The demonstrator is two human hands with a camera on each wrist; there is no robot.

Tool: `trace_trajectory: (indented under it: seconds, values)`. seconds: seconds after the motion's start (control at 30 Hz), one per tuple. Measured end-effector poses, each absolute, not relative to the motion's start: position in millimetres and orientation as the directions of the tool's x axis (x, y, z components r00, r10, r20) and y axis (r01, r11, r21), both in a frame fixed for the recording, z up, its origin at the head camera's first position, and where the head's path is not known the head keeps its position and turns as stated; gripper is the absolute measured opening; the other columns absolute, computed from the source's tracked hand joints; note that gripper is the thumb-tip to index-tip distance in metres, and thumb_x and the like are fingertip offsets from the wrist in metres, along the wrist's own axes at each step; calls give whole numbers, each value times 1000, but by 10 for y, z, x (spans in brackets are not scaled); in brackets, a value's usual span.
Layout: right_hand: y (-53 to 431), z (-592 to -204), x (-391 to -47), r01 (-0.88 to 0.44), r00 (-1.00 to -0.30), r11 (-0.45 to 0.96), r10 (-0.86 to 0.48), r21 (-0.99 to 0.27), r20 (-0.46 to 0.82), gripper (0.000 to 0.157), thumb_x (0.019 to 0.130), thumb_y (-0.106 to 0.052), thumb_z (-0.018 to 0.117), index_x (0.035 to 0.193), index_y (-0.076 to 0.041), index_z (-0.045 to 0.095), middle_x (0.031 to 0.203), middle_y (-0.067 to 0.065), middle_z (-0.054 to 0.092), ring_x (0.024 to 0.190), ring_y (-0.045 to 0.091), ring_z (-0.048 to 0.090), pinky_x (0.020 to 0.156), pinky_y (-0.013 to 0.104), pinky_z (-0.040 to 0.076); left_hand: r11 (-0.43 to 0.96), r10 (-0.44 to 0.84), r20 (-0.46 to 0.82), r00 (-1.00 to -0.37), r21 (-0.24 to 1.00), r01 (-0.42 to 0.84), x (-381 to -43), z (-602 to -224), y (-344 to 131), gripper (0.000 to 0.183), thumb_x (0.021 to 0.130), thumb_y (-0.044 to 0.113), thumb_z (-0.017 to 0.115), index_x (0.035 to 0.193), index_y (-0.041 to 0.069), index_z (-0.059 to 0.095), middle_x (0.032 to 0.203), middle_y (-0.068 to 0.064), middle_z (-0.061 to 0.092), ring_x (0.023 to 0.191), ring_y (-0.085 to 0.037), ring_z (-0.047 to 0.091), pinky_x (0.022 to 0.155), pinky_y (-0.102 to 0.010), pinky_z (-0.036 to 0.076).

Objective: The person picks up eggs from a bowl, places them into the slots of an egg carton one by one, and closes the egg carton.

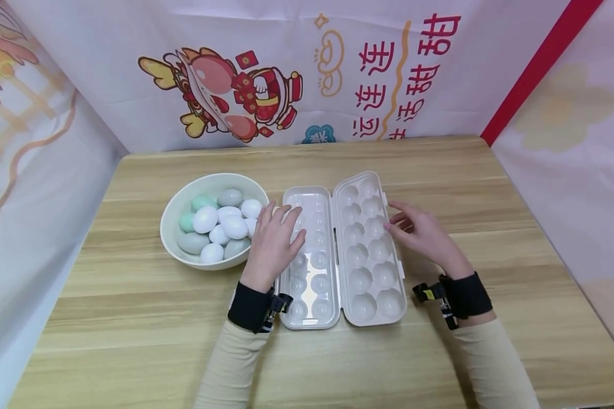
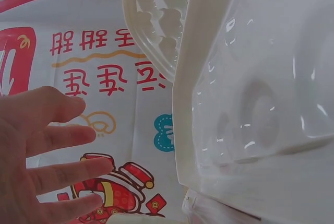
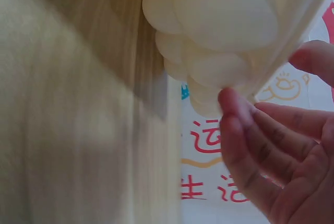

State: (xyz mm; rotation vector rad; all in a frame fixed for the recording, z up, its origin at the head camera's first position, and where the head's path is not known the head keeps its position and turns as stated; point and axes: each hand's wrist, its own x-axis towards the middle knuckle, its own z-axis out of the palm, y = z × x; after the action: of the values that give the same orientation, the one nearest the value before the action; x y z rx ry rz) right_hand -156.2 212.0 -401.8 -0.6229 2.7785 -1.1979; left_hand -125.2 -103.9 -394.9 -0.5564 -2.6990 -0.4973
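An off-white egg carton (image 1: 337, 307) lies opened out on the wooden table, its cups holding no eggs. The right half (image 1: 376, 267) appears tipped up slightly from the table. My right hand (image 1: 422, 233) holds its outer rim; in the right wrist view the thumb (image 3: 313, 59) is at the rim and the fingers (image 3: 242, 145) are by the rounded underside. Above the carton's left half, beside the bowl, my left hand (image 1: 276, 244) hovers with fingers spread and nothing in them. The cream bowl (image 1: 176, 250) holds white, grey and mint-green eggs (image 1: 205, 219).
The wooden table (image 1: 133, 352) runs up to a printed cloth backdrop (image 1: 332, 68) with a cartoon figure and red characters. Cloth also hangs at both sides. Each wrist wears a black band (image 1: 468, 295) with a small camera.
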Motion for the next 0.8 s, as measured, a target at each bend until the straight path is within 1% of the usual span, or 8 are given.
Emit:
trace_trajectory:
  seconds: [0.1,0.2,0.37,0.5,0.57,0.6,0.67,0.8]
  values:
    - [2128,-4086,-1566,-315,-927,597,-360,-738,105,50,93,-15,64,136,5,48,99,19,67,80,27,66,70,33,53,856,335,397,-855,252,452,-1243,-3959,-1060,38,88,16,67,123,1,60,122,-22,58,126,-46,40,106,-56,28]
    - [2133,-4134,-1563,-262,-939,562,-337,-785,72,52,94,-17,63,138,4,46,102,20,65,84,29,66,70,28,53,852,349,403,-846,239,465,-1237,-3962,-1083,37,88,15,66,122,0,60,122,-22,58,126,-46,41,107,-54,29]
    - [2138,-4189,-1557,-162,-952,455,-307,-876,17,54,95,-15,61,142,4,41,111,24,58,92,36,65,67,31,56,821,361,407,-839,289,493,-1255,-3931,-1106,36,90,13,64,122,-1,60,120,-22,59,121,-43,46,106,-48,32]
    - [2157,-4222,-1553,-135,-953,404,-302,-905,7,53,96,-11,59,142,6,39,114,27,55,96,39,63,67,31,56,787,358,406,-841,354,506,-1271,-3901,-1135,33,91,11,63,121,-1,61,113,-20,62,107,-37,56,94,-44,44]
    - [2176,-4235,-1545,-127,-954,399,-300,-908,1,53,96,-11,59,142,6,39,115,27,54,96,39,63,67,31,56,772,353,423,-834,372,516,-1280,-3891,-1161,31,91,10,62,120,-1,61,110,-19,63,103,-36,59,88,-44,48]
    - [2186,-4244,-1542,-123,-954,398,-300,-909,-3,53,96,-11,59,142,6,39,116,27,54,97,39,62,68,30,56,767,347,434,-831,377,518,-1283,-3883,-1176,30,92,10,62,120,0,62,109,-19,64,101,-35,60,84,-44,50]
    - [2203,-4256,-1537,-116,-955,394,-298,-912,-8,52,96,-11,58,142,6,39,117,27,53,97,39,62,68,30,56,757,333,451,-828,395,520,-1289,-3856,-1209,28,92,9,62,119,0,63,110,-19,65,102,-34,61,82,-44,51]
    - [2228,-4297,-1545,-110,-955,397,-296,-911,-14,51,96,-10,58,142,6,39,116,26,54,98,37,61,69,30,56,756,299,441,-846,432,492,-1295,-3796,-1282,27,92,10,62,118,0,64,105,-17,67,95,-31,64,75,-43,53]
